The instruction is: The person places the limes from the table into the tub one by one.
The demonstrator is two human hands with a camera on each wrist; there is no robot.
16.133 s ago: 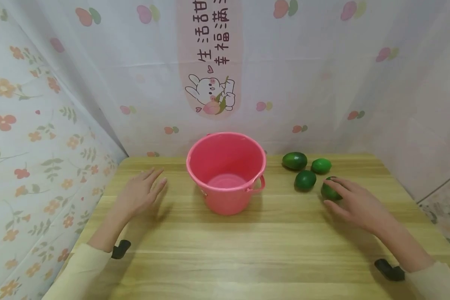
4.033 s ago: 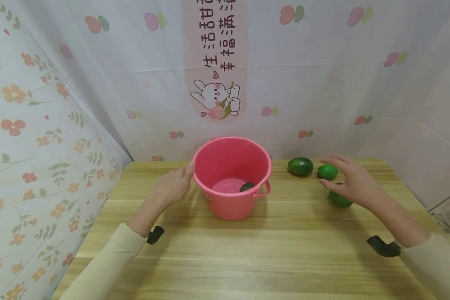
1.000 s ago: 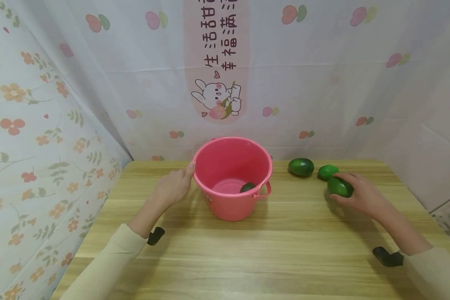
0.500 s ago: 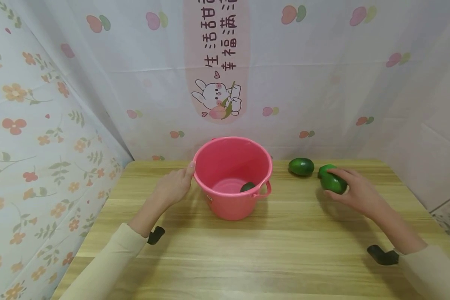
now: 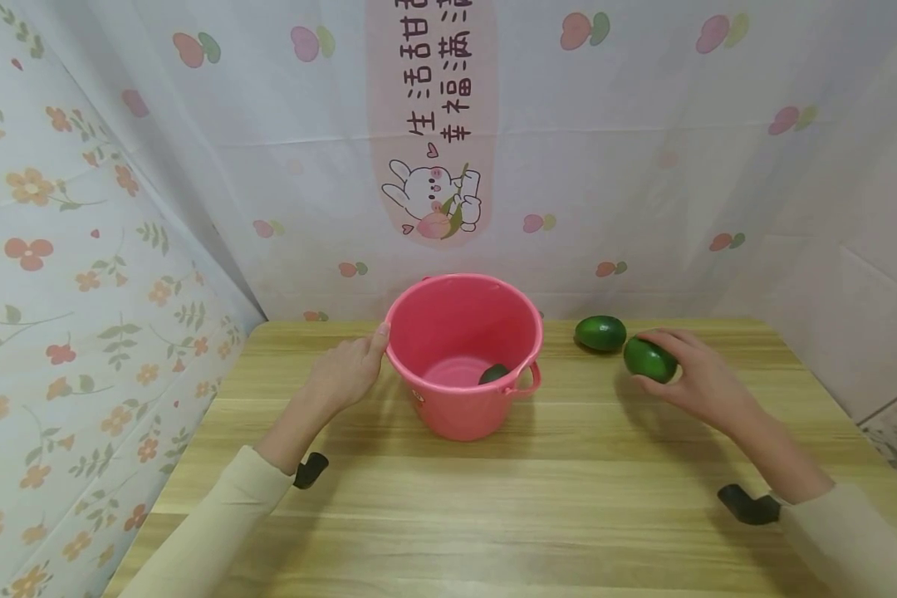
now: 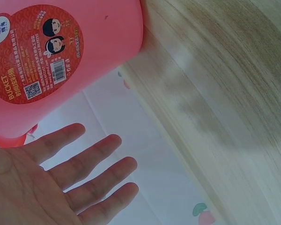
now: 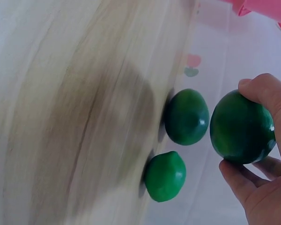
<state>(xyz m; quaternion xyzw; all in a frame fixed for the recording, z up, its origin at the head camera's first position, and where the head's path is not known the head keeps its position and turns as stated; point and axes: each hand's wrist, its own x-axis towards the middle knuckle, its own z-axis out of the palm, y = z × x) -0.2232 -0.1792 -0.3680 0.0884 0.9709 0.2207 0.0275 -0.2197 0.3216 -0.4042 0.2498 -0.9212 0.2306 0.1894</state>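
My right hand [image 5: 706, 378] grips a dark green, glossy avocado [image 5: 650, 359] between thumb and fingers, lifted off the table. In the right wrist view a second dark green oval fruit [image 7: 186, 117] and a bright green lime [image 7: 165, 176] lie beside it; the lime is hidden in the head view. A pink bucket [image 5: 459, 415] stands upright at the middle, one dark green fruit [image 5: 494, 373] visible inside. My left hand [image 5: 344, 374] has its thumb at the bucket's left rim, while the left wrist view shows its four fingers [image 6: 91, 161] extended, holding nothing.
The wooden table [image 5: 448, 515] ends against a patterned white curtain [image 5: 605, 191] at the back. A flowered cloth [image 5: 82, 332] hangs on the left. The bucket's handle [image 5: 525, 382] sticks out on its right side.
Seconds ago the right hand was empty above the fruits; it has since gripped the avocado, lifted it and moved left, covering the lime. The left hand stays at the bucket's rim.
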